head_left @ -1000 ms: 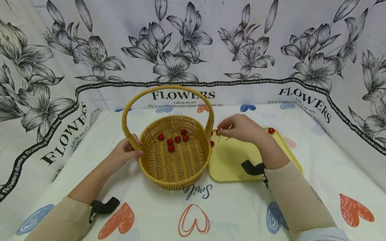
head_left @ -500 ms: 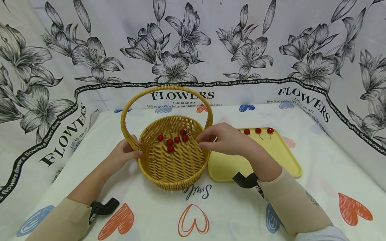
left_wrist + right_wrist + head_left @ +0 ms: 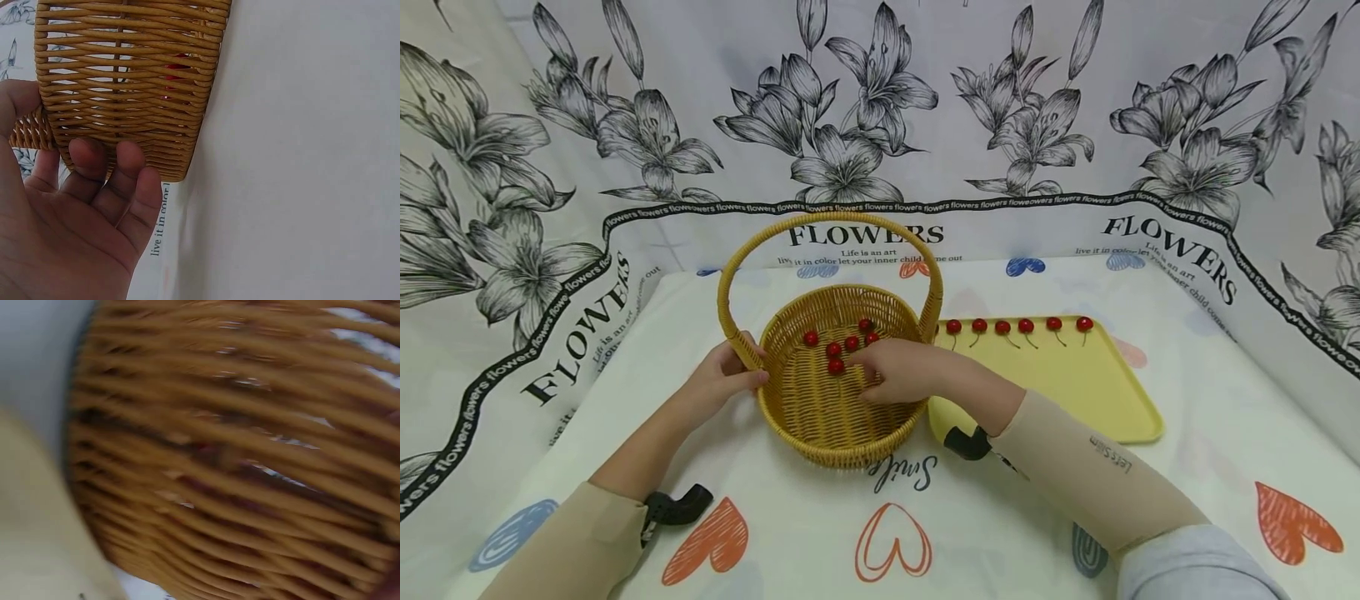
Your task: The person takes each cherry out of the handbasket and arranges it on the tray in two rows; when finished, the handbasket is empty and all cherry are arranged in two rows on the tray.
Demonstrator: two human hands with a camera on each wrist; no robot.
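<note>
A round, golden-brown woven wicker basket with a tall arched handle stands upright on a white cloth printed with hearts. The left hand is at the basket's left side, clamped at the foot of the handle: the thumb and fingers close round it, and the left wrist view shows further fingertips bent toward the outer wall. The right hand reaches over the basket's right rim, palm down, with its fingers bent inside, just beside the fruit. Whether those fingers are together, apart or pinching anything cannot be told; the fingertips are partly hidden, and the right wrist view shows mostly blurred weave.

Six glossy red round cherries are visible in the basket, grouped toward its far half. To the basket's right lies a flat, pale-yellow rectangular tray, its near left part overlapped by the right arm. Six stemmed red cherries are plainly visible in a row along the tray's far edge, stems mostly pointing to the near side. Beyond the basket hangs a white curtain printed with black line-drawn lilies.
</note>
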